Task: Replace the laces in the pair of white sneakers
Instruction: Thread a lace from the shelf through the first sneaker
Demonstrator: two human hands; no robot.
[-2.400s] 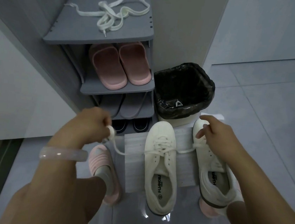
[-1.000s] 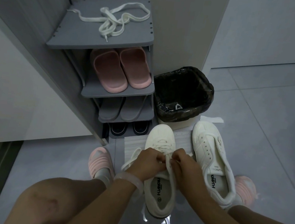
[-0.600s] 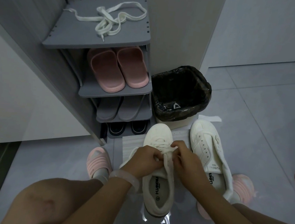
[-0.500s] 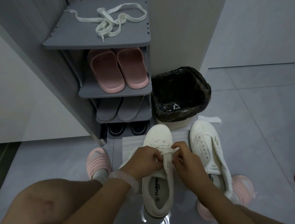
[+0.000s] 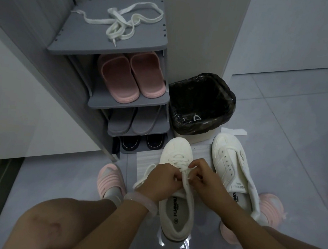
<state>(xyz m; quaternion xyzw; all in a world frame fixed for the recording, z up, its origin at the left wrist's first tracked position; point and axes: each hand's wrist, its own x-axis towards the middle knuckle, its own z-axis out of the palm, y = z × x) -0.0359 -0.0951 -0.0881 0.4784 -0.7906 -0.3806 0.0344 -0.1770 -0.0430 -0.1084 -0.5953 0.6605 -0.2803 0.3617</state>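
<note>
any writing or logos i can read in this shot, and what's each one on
"HUANQIU", seen upside down: insole of the left sneaker.
"HUANQIU", seen sideways: insole of the right sneaker, with a smaller line beside it too blurred to read.
A circled number on the left sneaker's insole, too small to read.
A pale triangle mark, no letters legible: inside the black bin bag.

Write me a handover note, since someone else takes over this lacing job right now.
Left hand and right hand each pinch the lace over the left sneaker, apparently tying it.
Right sneaker stands beside it with bare eyelets.
Loose laces lie on the rack's top shelf.
Done: left sneaker threaded.
Left: finish the knot, lace the right sneaker.
</note>
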